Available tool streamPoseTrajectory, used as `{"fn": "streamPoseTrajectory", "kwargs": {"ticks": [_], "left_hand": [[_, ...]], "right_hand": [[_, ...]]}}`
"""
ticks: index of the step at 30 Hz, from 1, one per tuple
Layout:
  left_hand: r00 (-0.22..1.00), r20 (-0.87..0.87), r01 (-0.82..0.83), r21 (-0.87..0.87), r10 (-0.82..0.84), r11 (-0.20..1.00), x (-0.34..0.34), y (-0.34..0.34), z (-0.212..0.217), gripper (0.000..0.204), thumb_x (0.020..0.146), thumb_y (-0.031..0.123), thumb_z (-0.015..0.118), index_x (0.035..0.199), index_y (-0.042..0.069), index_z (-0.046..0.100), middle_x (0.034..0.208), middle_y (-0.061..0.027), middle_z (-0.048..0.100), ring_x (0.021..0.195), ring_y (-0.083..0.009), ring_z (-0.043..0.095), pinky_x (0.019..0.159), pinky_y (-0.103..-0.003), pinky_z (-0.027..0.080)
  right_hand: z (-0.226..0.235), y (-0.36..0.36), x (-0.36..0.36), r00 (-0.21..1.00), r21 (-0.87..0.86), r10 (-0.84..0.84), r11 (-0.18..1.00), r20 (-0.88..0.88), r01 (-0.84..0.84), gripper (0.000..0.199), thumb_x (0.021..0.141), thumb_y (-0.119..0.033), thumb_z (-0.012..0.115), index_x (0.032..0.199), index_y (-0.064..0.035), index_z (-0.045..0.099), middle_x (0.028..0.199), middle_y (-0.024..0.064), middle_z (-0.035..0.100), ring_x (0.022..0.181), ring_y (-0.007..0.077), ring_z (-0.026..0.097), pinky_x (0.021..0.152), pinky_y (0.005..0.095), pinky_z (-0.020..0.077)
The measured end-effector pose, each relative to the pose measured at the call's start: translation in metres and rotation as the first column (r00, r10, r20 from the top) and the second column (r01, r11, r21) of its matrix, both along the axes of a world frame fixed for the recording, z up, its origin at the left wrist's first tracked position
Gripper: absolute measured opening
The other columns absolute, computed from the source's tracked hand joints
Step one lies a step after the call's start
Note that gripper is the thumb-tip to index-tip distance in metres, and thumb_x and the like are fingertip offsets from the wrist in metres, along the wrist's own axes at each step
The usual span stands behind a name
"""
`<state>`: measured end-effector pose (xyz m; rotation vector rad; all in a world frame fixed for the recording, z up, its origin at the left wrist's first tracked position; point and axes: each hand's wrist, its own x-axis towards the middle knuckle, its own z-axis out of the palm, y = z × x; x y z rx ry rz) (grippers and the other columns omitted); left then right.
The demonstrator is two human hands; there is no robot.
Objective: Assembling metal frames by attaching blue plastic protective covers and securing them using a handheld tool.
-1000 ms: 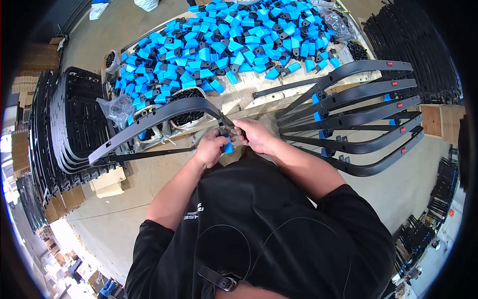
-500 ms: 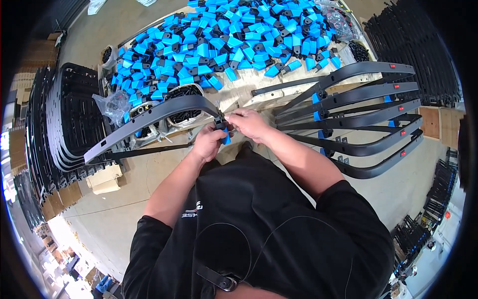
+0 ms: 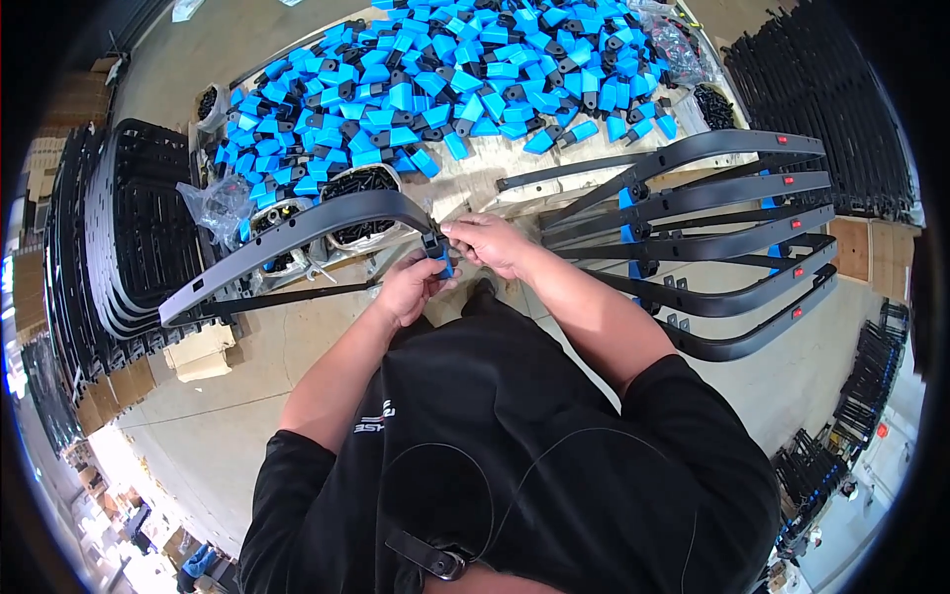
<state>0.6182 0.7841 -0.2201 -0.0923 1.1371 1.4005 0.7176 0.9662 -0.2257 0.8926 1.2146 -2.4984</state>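
My left hand (image 3: pixel 406 291) is closed around a blue-and-black plastic piece (image 3: pixel 444 267) at the near end of a curved dark frame (image 3: pixel 327 214). That end carries a black joint, which meets the plastic piece just above my left fingers. My right hand (image 3: pixel 489 244) is at the right side of this joint, its thumb and fingertips pinched together. Whatever the right fingertips hold is too small and covered to make out. The frame's long arm runs off to the left, over the table's front edge.
A big heap of blue-and-black pieces (image 3: pixel 445 94) covers the table (image 3: pixel 485 170). Bags of black screws (image 3: pixel 360 188) line its front. Several curved frames with red marks (image 3: pixel 732 203) rest at the right. Stacked dark frames (image 3: pixel 148 228) stand at the left, more racks (image 3: pixel 821 109) at far right.
The plastic piece has turned slightly and sits a little higher against the frame's joint. My left fingers have shifted on it. My right hand stays pinched by the joint, with only slight movement.
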Motion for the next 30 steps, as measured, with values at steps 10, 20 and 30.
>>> {"fn": "streamPoseTrajectory", "kwargs": {"ticks": [10, 20, 30], "left_hand": [[0.996, 0.027, 0.085, 0.004, -0.085, 0.996, -0.002, -0.005, 0.008, 0.035, 0.098, 0.016, 0.06, 0.129, -0.001, 0.054, 0.118, -0.0126, 0.066, 0.101, -0.0237, 0.069, 0.085, -0.035, 0.059], [0.991, 0.047, 0.125, -0.001, -0.125, 0.992, -0.006, -0.011, -0.003, 0.041, 0.1, 0.021, 0.057, 0.137, 0.003, 0.051, 0.12, -0.0119, 0.066, 0.102, -0.0238, 0.069, 0.086, -0.037, 0.057], [0.673, -0.708, -0.011, -0.301, -0.215, 0.954, 0.001, -0.024, 0.021, 0.046, 0.092, 0.021, 0.07, 0.128, -0.007, 0.058, 0.105, -0.0113, 0.068, 0.089, -0.0162, 0.067, 0.078, -0.029, 0.055]], "right_hand": [[-0.001, -0.016, -0.009, 0.999, 0.015, -0.026, 1.0, 0.026, 0.026, 0.03, 0.097, -0.037, 0.069, 0.087, -0.0093, 0.064, 0.072, -0.0038, 0.052, 0.059, 0.0071, 0.043, 0.053, 0.0256, 0.0336], [-0.001, -0.02, -0.009, 0.997, 0.445, 0.077, 0.893, 0.007, -0.072, 0.046, 0.1, -0.048, 0.059, 0.088, -0.0041, 0.064, 0.075, 0.0013, 0.057, 0.065, 0.0137, 0.048, 0.058, 0.0326, 0.0411], [0.032, -0.007, 0.014, 0.999, -0.412, 0.003, 0.911, 0.046, 0.016, 0.061, 0.103, -0.061, 0.039, 0.098, -0.0067, 0.065, 0.083, 0.0057, 0.064, 0.073, 0.0198, 0.061, 0.065, 0.0349, 0.0453]]}}
